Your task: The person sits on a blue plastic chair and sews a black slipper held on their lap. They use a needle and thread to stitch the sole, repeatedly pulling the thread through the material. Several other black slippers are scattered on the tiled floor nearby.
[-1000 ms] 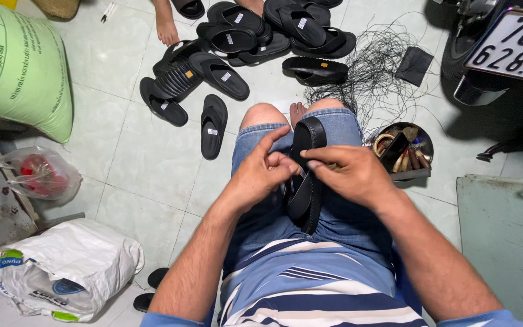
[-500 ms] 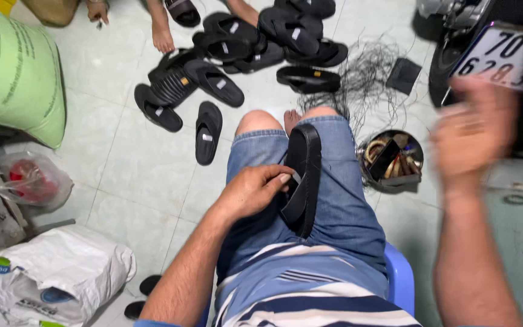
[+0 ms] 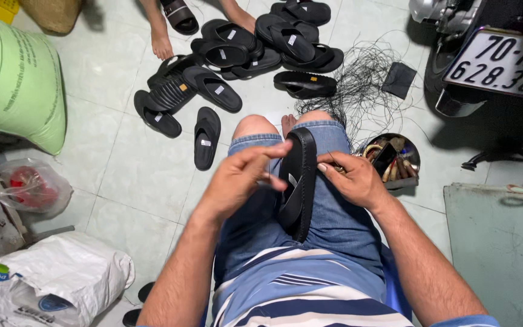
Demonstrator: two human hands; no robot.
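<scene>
1. Black slide sandal [image 3: 299,181] lying lengthwise on the denim lap, toe end far, heel end near, resting between the two thighs.
2. Left hand [image 3: 237,181] hovering over the sandal's left edge, fingers [image 3: 267,154] loosely extended and spread, clasping nothing; fingertips just at the strap, real contact hard to confirm.
3. Right hand [image 3: 355,178] just right of the sandal, fingers curled and pinched together at the sandal's right edge; possibly holding something small, too tiny to tell.
4. Round tin [image 3: 388,158] of small tools and bits on the floor just right of the knee, close behind the right hand.
5. Tangle of thin black wire [image 3: 364,79] on the tiles far right; pile of black sandals [image 3: 255,42] far centre, one lone sandal [image 3: 206,138] nearer, left of the knee.
6. Green sack [image 3: 13,79] far left, white sack [image 3: 49,281] near left.
7. Risk, as a judgement: unclamped by either hand, the sandal could slide off the sloping lap onto the tiles with any knee movement.
8. Further risk: a careless swing of the right hand could knock the tin and scatter its contents.
</scene>
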